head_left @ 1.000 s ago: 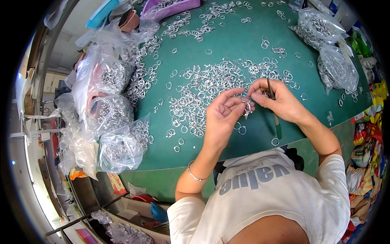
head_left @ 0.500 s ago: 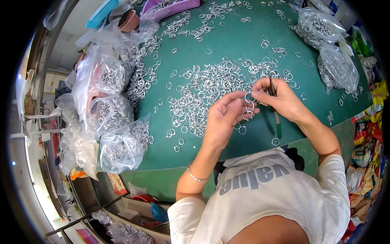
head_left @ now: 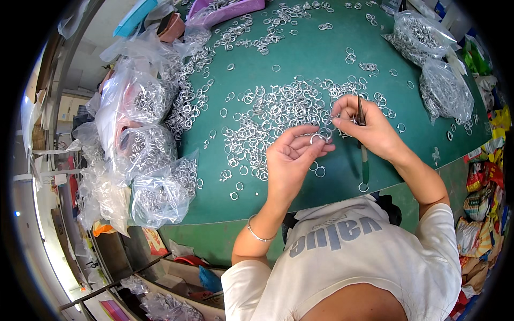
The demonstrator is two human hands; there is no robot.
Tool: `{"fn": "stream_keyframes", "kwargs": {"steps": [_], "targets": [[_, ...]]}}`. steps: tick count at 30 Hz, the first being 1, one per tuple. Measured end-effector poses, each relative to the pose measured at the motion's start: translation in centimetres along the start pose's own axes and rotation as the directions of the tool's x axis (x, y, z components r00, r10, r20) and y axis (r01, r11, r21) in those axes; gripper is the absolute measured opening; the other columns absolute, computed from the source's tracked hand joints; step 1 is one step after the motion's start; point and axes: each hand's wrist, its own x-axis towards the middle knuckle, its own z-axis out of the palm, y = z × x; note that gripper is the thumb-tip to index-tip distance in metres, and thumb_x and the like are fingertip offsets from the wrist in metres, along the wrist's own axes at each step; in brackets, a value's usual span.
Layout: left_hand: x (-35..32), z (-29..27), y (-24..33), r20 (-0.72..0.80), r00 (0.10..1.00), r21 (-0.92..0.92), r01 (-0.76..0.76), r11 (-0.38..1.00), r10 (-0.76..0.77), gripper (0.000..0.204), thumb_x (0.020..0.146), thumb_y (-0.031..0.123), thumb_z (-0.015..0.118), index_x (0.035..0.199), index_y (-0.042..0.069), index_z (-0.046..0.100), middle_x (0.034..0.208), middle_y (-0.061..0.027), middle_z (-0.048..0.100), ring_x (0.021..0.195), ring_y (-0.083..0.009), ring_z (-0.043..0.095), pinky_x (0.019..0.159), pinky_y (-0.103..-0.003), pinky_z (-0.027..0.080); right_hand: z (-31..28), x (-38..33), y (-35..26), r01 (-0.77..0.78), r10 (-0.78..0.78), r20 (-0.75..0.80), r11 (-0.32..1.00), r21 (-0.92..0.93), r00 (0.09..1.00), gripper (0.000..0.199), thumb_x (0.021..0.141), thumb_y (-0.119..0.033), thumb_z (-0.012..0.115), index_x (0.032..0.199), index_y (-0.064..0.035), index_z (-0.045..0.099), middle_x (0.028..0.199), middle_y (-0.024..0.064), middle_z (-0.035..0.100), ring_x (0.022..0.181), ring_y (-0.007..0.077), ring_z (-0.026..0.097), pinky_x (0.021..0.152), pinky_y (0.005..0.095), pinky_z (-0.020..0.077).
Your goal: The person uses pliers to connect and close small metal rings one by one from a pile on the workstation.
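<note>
My left hand (head_left: pixel 286 155) pinches a silver metal ring (head_left: pixel 317 138) between thumb and fingers; more silver shows at its fingertips, but I cannot count the rings. Close by on the right, my right hand (head_left: pixel 377 131) is closed around slim, pointed pliers (head_left: pixel 365 160). Their dark tip points away from me and the green handle toward me. Its thumb and forefinger meet near the left fingertips; whether they also hold a ring is hard to see. Just beyond both hands spreads a loose pile of silver rings (head_left: pixel 281 109) on the green tabletop (head_left: pixel 316 59).
Clear plastic bags of rings (head_left: pixel 152 147) line the table's left side, with loose rings beside them. Two more bags (head_left: pixel 443 88) stand at the far right. A purple tray (head_left: pixel 230 16) and a blue bin (head_left: pixel 134 17) are at the far left. Colourful packages (head_left: pixel 476 203) sit right of the table.
My left hand has drawn slightly left and away from the right fingertips. The ring, upright between both hands before, now sits lower at my left fingertips. My right hand has barely moved, keeping the pliers.
</note>
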Motion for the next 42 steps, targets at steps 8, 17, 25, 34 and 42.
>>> {"fn": "stream_keyframes", "kwargs": {"steps": [8,17,25,34,42], "targets": [[-0.1,0.0,-0.2,0.015,1.000,-0.010,-0.018,1.000,0.018,0.023,0.083,-0.003,0.057,0.105,-0.008,0.052,0.088,-0.0162,0.063,0.081,-0.0195,0.064,0.071,-0.025,0.053,1.0,-1.0,-1.0,0.238,-0.228,0.067,0.933,-0.270,0.971,0.008,0.077,-0.005,0.063,0.082,0.0006,0.061,0.068,0.0047,0.055,0.053,0.0099,0.042,0.049,0.0249,0.0354],[0.3,0.6,0.1,0.068,0.916,0.609,-0.352,0.710,0.396,0.021,0.078,-0.006,0.059,0.099,-0.004,0.056,0.096,-0.0070,0.060,0.087,-0.0119,0.055,0.074,-0.022,0.045,0.4,-0.7,-0.4,0.247,-0.237,0.068,0.939,-0.241,0.969,0.008,0.080,-0.005,0.059,0.087,0.0002,0.060,0.071,0.0019,0.055,0.057,0.0066,0.041,0.051,0.0229,0.0340],[0.8,-0.5,-1.1,-0.130,0.932,0.305,-0.287,0.908,0.338,0.011,0.080,-0.005,0.060,0.090,-0.004,0.060,0.087,-0.0048,0.061,0.076,-0.0069,0.056,0.068,-0.018,0.045,-0.3,0.0,-0.7,0.122,-0.106,0.067,0.942,-0.313,0.992,0.015,0.081,-0.009,0.059,0.093,-0.0007,0.057,0.067,0.0025,0.051,0.057,0.0112,0.043,0.055,0.0266,0.0370],[0.9,-1.0,-1.5,-0.159,0.961,0.141,-0.205,0.969,0.227,0.012,0.078,-0.006,0.062,0.090,-0.004,0.061,0.087,-0.0059,0.062,0.079,-0.0083,0.059,0.070,-0.018,0.047,-0.2,0.2,0.2,0.103,-0.101,0.031,0.858,-0.504,0.994,0.019,0.075,-0.007,0.064,0.086,0.0021,0.051,0.074,0.0114,0.055,0.060,0.0240,0.051,0.058,0.0333,0.0425],[1.2,-1.5,-2.8,-0.166,0.954,0.142,-0.229,0.963,0.251,0.012,0.075,-0.008,0.063,0.085,-0.004,0.060,0.092,-0.0062,0.058,0.081,-0.0087,0.055,0.074,-0.020,0.046,0.8,-2.0,3.9,0.209,-0.332,-0.139,0.814,-0.542,0.933,0.026,0.072,-0.001,0.064,0.097,0.0007,0.057,0.078,0.0117,0.056,0.067,0.0249,0.054,0.061,0.0338,0.0443]]}}
